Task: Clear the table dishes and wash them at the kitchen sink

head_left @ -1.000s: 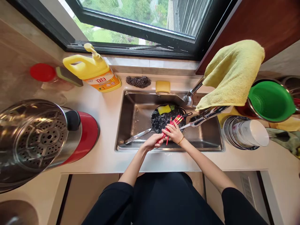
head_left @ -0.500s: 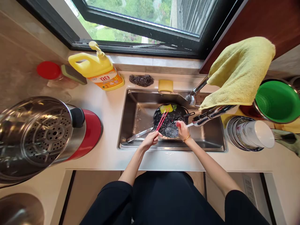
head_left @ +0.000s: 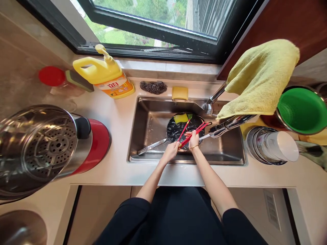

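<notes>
My left hand [head_left: 171, 151] and my right hand [head_left: 193, 140] meet over the steel sink [head_left: 150, 119], both closed on a bundle of red chopsticks [head_left: 194, 131] that fans up and to the right. Under them lies a black pan [head_left: 178, 131] with a long metal handle and a yellow-green sponge [head_left: 181, 118] on its far side. The tap spout [head_left: 224, 125] ends just right of my right hand.
A yellow cloth [head_left: 260, 78] hangs over the tap. Detergent jug [head_left: 104, 75], steel wool [head_left: 153, 87] and a yellow sponge [head_left: 180, 93] sit behind the sink. Stacked bowls [head_left: 270, 145] and a green colander [head_left: 301, 110] stand right; a steamer pot [head_left: 43, 146] stands left.
The hands parted, the left holding the chopsticks alone, then came together again; now both grip the bundle, which points up and right.
</notes>
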The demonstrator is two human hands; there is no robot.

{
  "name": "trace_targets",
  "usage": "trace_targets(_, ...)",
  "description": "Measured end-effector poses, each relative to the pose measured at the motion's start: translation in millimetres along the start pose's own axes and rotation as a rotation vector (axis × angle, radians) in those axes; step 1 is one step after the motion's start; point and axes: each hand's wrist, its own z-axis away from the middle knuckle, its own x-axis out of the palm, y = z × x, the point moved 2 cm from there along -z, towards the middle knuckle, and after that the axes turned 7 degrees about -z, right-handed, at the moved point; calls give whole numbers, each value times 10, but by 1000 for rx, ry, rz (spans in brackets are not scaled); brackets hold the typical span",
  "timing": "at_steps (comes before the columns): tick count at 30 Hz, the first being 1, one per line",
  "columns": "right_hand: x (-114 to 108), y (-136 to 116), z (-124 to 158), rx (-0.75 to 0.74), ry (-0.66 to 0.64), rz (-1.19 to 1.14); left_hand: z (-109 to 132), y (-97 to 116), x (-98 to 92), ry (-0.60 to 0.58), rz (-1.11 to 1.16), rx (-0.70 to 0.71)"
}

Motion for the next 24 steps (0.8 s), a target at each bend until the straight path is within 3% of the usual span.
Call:
trace_targets(3,-95,-149,-16,-177,-85,214,106,-59,-369,-97,-364,-83)
trace_targets(6,-85,-229,111,-420,-502,653,150,-14,-679,-250,-599,-54)
trace_targets(9,-54,-164,278,-599,-911,902,57,181,-837,-230,-571,60)
trace_targets(11,-61,-106,318,-670,-989,937,-54,328,-876,-202,-461,137)
trace_targets(14,-112,-70,250,-716,-925,901,-205,472,-889,-178,-254,223)
trace_targets(18,-214,-111,35,-730,-681,774,-329,553,-778,-82,101,335)
trace_targets(22,-295,-56,-190,-609,-520,741,-506,634,-400,157,408,357)
trace_targets(24,-335,13,-284,-519,-472,754,-634,680,-93,92,615,325)
